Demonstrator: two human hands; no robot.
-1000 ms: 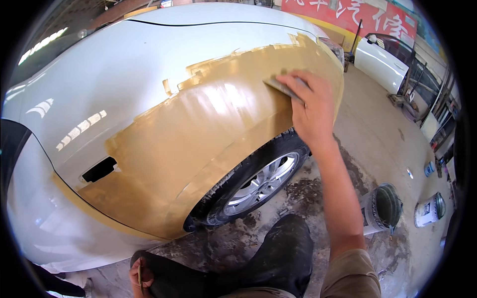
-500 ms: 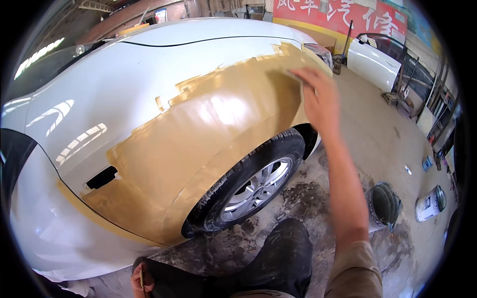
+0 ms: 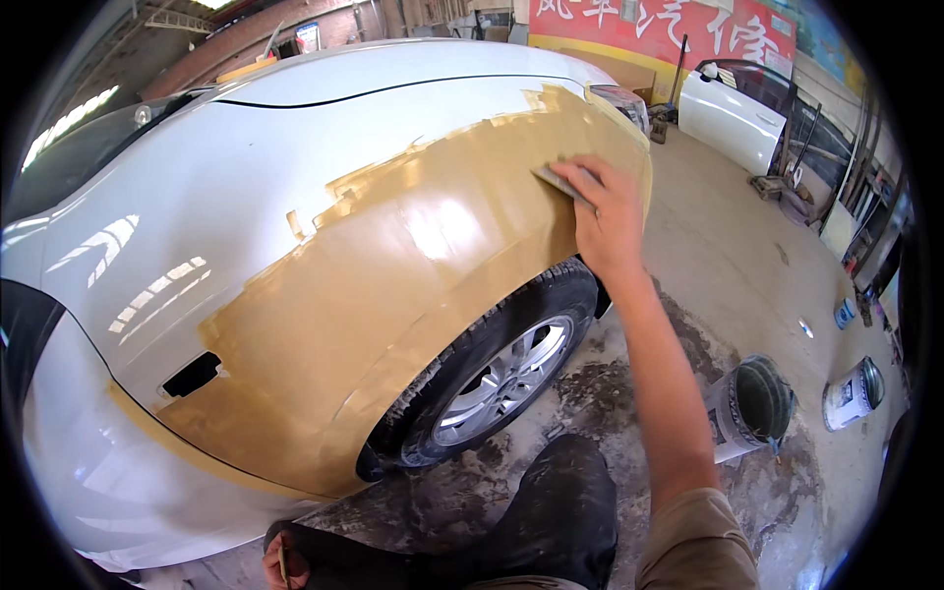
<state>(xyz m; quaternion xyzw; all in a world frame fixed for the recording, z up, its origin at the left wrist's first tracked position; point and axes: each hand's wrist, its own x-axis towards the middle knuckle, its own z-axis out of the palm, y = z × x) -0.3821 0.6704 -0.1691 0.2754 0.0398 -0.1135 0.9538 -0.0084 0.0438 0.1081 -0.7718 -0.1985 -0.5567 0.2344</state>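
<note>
My right hand [image 3: 608, 211] grips a flat grey scraper [image 3: 563, 184], its edge against the front fender. Tan putty [image 3: 334, 315] is smeared over much of that white fender, with ragged streaks along its upper border. Below the hand, the tyre [image 3: 413, 433] and its silver wheel [image 3: 506, 379] sit in the wheel arch. My left hand [image 3: 285, 562] rests low by my thigh, closed on a thin, narrow tan thing [image 3: 283, 560] that I cannot make out well. A dark slot-shaped opening [image 3: 192, 375] is in the fender near the door seam.
A bucket [image 3: 747, 408] stands on the stained floor right of my right arm, with a white pail [image 3: 853, 395] farther right and a small blue can [image 3: 844, 314] beyond. A detached white car door [image 3: 730, 118] leans at the back right, near long-handled tools [image 3: 680, 74].
My right hand with the scraper has moved left and slightly down across the putty. The whole view has shifted a little. My left hand stays by my thigh.
</note>
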